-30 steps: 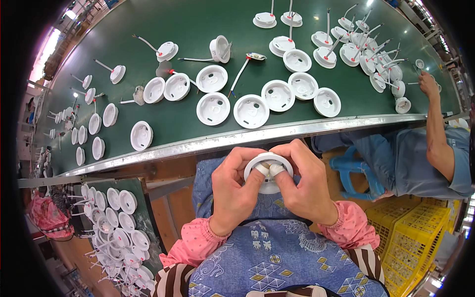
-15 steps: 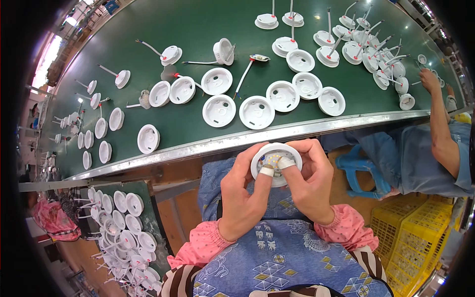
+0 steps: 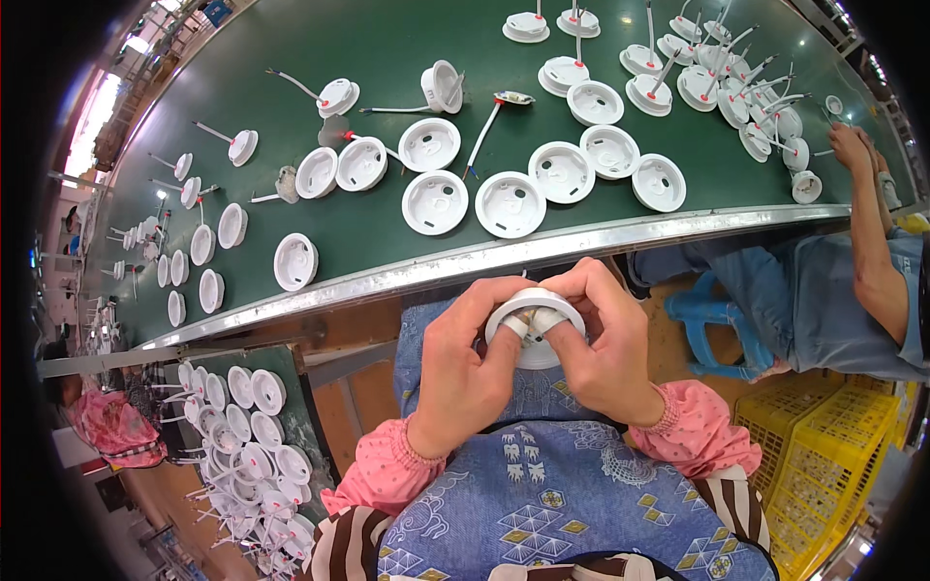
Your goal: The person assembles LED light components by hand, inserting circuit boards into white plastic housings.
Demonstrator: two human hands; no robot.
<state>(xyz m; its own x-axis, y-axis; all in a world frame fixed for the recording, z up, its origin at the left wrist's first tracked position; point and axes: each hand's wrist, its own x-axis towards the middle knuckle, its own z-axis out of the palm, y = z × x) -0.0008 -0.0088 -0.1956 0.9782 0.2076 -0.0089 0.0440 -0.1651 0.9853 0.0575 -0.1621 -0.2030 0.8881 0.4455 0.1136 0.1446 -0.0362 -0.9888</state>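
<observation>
Above my lap I hold a round white downlight housing [image 3: 539, 359] between both hands, its open side facing up toward me. My left hand [image 3: 467, 356] is closed around its left side, and my right hand [image 3: 608, 351] grips the right side. Both thumbs, their tips wrapped in white, press down inside the rim close together. They hide most of the housing's inside. Just beyond my hands, along the near table edge, lie several empty white housings [image 3: 511, 205] with slots and holes in their bases.
The green table [image 3: 378, 232] has a metal edge [image 3: 387, 276]. Wired lamps [image 3: 697, 85] cluster at the far right; more housings fill a lower stand [image 3: 254, 455] at left. A co-worker's hands [image 3: 852, 145] work at far right, near a blue stool [image 3: 712, 329] and yellow crates [image 3: 823, 455].
My thumbs have pushed closer together inside the housing, covering the yellow-dotted LED board that showed before. The housing has tipped slightly. At far right the co-worker's hands have come together.
</observation>
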